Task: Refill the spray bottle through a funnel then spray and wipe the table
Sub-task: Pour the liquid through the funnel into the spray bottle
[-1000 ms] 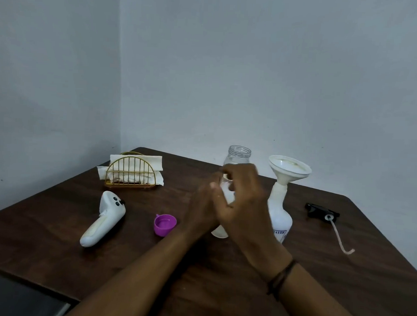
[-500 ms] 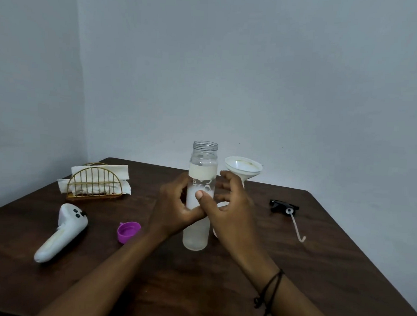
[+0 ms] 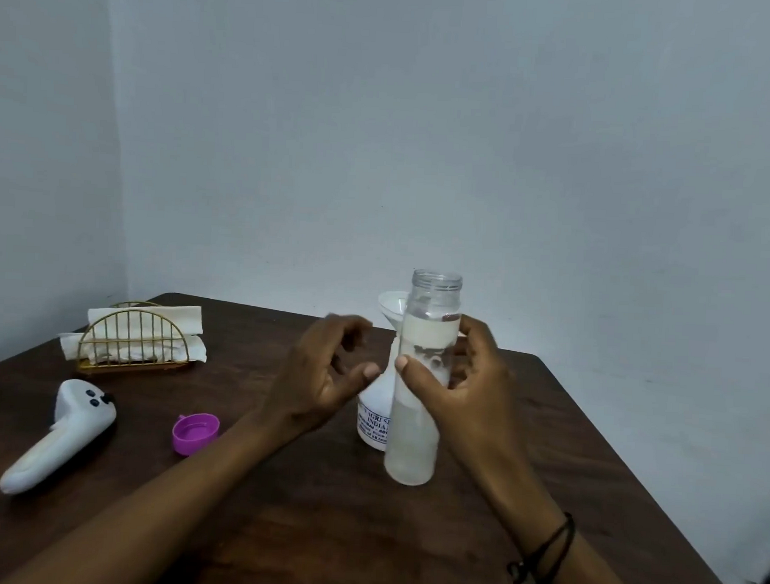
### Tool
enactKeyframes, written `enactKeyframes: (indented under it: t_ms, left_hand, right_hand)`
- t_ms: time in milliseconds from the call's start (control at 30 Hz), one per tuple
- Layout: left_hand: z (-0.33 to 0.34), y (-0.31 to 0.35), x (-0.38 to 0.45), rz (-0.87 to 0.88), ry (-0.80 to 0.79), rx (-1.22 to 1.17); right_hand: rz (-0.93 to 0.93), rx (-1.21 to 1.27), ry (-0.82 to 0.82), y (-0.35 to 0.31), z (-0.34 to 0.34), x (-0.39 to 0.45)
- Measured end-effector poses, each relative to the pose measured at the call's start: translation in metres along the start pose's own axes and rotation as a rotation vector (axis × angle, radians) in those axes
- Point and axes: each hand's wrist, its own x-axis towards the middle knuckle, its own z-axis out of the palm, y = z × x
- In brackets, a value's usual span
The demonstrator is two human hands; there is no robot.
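My right hand (image 3: pixel 467 383) grips a tall clear water bottle (image 3: pixel 417 425) around its middle and holds it upright just above the table; its mouth is uncapped and it is nearly full of cloudy liquid. Behind it stands the white spray bottle (image 3: pixel 374 417) with a white funnel (image 3: pixel 391 305) in its neck, both partly hidden by the clear bottle. My left hand (image 3: pixel 326 373) hovers just left of the bottles with fingers apart and nothing in it. The purple cap (image 3: pixel 194 432) lies on the dark wooden table (image 3: pixel 320 531) to the left.
A gold wire holder with white paper napkins (image 3: pixel 136 340) stands at the back left. A white hand-held controller (image 3: pixel 61 436) lies near the left edge. The table's right edge runs diagonally close to my right forearm.
My left hand has let go of the clear bottle and opened. My right hand now holds the bottle alone and has lifted it in front of the spray bottle and funnel.
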Motion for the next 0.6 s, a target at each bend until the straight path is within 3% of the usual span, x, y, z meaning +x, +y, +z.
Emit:
enactKeyframes:
  t_ms: [167, 467, 600]
  left_hand:
    - [0.028, -0.014, 0.03, -0.146, 0.176, -0.085]
    - [0.065, -0.025, 0.014, -0.4, 0.103, -0.251]
    - [0.075, -0.029, 0.017, -0.436, 0.067, -0.276]
  right_hand:
    - [0.007, -0.107, 0.026, -0.002, -0.04, 0.021]
    - [-0.008, -0.59, -0.284, 0.022, -0.083, 0.058]
    - [-0.06, -0.715, -0.374, 0.022, -0.087, 0.073]
